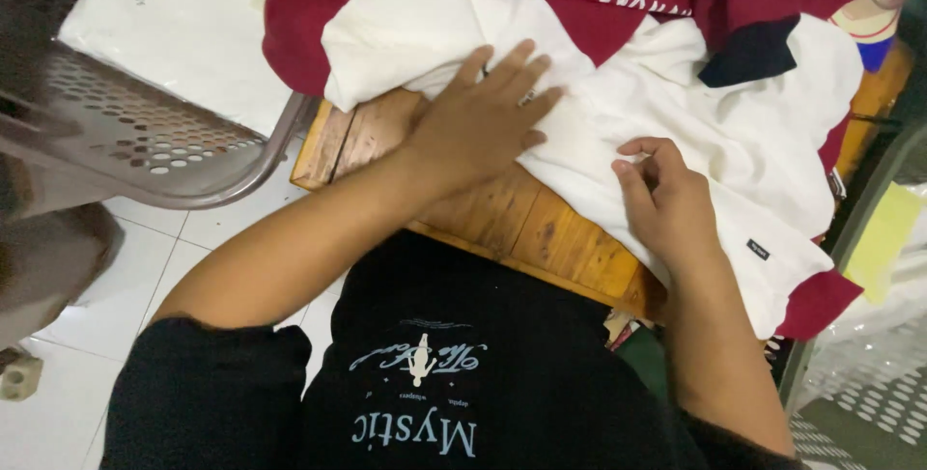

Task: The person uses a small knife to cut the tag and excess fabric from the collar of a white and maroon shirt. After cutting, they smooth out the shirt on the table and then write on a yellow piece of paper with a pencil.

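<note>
Here, wooden table, white floor tiles.

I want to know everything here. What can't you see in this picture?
- Wooden table, head view: mostly hidden under the white shirt.
- Left hand: its palm is flat on the shirt, hidden.
- Right hand: fingertips curl under.
- Metal chair: cut off by the left edge.

Garment: soft matt cloth, cream with dark red parts. Board: varnished wooden slats, slightly glossy. Chair seat: perforated metal, dull sheen. Floor: smooth glossy white tiles. Bag: smooth white plastic.
</note>
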